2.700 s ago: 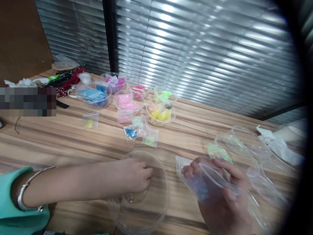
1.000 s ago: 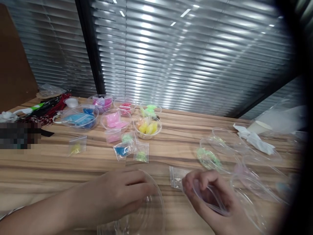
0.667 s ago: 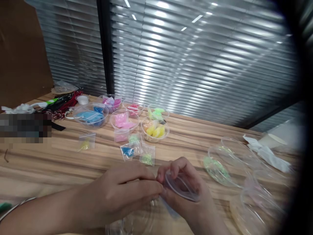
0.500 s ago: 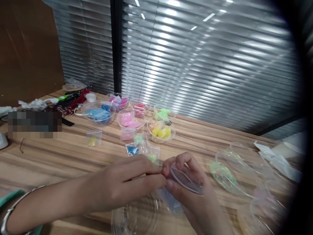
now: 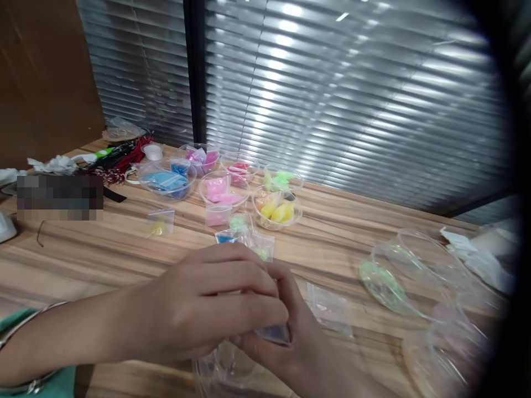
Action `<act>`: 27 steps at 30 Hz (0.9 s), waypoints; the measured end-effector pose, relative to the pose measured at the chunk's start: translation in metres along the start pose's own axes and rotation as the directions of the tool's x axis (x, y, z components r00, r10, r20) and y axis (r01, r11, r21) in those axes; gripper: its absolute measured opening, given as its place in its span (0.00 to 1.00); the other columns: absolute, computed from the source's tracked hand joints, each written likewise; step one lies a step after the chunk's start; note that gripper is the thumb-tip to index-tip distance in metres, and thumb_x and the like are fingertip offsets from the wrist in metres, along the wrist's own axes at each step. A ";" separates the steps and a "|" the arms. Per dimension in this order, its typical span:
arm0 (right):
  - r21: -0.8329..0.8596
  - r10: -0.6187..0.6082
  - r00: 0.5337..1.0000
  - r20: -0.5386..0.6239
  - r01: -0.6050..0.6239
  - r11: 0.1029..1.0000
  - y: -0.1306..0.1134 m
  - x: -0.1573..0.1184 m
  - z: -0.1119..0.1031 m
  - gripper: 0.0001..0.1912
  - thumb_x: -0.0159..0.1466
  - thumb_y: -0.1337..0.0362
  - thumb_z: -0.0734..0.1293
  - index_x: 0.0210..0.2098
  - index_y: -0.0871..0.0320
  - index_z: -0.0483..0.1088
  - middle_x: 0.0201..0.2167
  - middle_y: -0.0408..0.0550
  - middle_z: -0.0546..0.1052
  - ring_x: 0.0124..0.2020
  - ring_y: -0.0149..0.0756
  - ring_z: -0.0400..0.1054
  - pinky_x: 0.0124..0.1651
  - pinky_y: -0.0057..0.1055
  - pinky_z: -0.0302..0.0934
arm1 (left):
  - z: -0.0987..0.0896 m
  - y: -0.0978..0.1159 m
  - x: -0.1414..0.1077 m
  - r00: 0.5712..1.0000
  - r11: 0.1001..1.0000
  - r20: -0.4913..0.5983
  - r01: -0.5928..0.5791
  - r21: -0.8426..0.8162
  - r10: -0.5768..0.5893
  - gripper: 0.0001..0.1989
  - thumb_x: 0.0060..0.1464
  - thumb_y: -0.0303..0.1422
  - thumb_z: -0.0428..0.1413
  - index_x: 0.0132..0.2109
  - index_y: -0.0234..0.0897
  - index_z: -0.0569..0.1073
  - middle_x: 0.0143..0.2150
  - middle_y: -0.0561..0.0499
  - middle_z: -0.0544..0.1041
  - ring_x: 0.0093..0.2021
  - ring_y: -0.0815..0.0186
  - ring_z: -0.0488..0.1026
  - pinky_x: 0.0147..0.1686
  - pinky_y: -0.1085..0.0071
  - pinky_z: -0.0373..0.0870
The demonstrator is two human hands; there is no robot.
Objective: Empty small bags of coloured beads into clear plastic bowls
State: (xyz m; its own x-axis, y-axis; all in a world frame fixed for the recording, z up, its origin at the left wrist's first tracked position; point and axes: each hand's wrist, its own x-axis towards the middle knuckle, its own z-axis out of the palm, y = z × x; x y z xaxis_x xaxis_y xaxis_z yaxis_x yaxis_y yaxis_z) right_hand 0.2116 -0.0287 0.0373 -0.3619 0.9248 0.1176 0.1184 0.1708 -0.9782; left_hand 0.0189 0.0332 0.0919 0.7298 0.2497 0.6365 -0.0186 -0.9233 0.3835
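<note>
The left grip [image 5: 219,307], its hold unclear, now overlaps the bag [image 5: 274,334] the right grip [image 5: 298,337] holds.

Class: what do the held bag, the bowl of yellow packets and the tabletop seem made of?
Held bag: probably smooth plastic film; thin and translucent.
Bowl: clear and glossy, likely plastic, possibly glass; yellow packets show through.
Tabletop: wood or wood-look laminate, fairly matt; brown grain streaks.
</note>
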 end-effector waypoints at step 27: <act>0.085 -0.001 1.000 0.019 0.000 0.996 -0.001 0.000 -0.010 0.27 0.66 0.70 0.68 0.59 0.42 0.56 0.45 0.42 0.70 0.44 0.33 0.69 0.47 0.33 0.66 | -0.013 0.010 0.012 0.953 0.993 0.292 0.049 0.106 -0.078 0.15 0.67 0.25 0.48 0.35 0.38 0.76 0.36 0.49 0.80 0.39 0.64 0.76 0.41 0.71 0.75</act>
State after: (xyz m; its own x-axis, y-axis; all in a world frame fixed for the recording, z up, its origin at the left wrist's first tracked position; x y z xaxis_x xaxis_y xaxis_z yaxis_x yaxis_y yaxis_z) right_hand 0.2204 -0.0252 0.0396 -0.3794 0.9180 0.1157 0.0396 0.1411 -0.9892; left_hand 0.0190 0.0304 0.1120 0.8968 0.2246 0.3811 0.0895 -0.9358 0.3409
